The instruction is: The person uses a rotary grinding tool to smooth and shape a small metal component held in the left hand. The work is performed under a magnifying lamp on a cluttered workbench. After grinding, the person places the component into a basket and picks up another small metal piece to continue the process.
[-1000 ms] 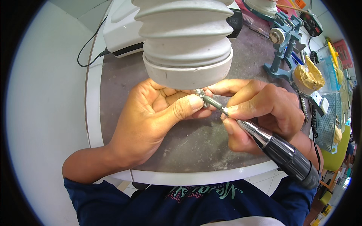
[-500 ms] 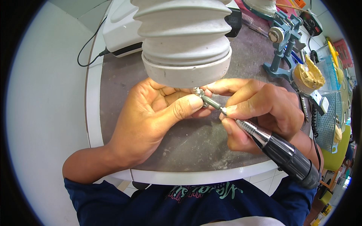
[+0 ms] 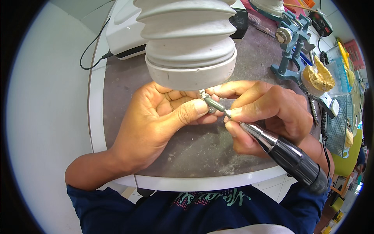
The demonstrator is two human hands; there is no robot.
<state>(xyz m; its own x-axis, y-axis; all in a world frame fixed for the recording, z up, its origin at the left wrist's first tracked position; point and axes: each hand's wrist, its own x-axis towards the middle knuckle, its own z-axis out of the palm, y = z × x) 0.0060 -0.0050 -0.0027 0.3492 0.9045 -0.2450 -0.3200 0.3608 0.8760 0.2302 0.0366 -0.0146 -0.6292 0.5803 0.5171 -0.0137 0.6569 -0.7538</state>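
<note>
Between the thumb and fingers of my left hand (image 3: 159, 117) is a small shiny metal dental framework (image 3: 203, 94), partly covered by the fingers. My right hand (image 3: 269, 113) grips a black and silver rotary handpiece (image 3: 289, 156), slanting down to the lower right. Its grey-green cylindrical grinding bit (image 3: 214, 104) lies against the metal piece, close to my left thumb tip. The right fingertips pinch the handpiece near its nose, and the index finger reaches over to my left fingers.
A white ribbed suction hose (image 3: 191, 46) hangs just above my hands. At the back left stands a white machine (image 3: 124, 29). To the right are a blue-grey articulator (image 3: 290, 50), a yellow dental cast (image 3: 317, 78) and a blue mesh basket (image 3: 338, 124).
The handpiece and my right hand have shifted slightly left, and the bit sits a little higher on the metal piece. My left hand has hardly moved.
</note>
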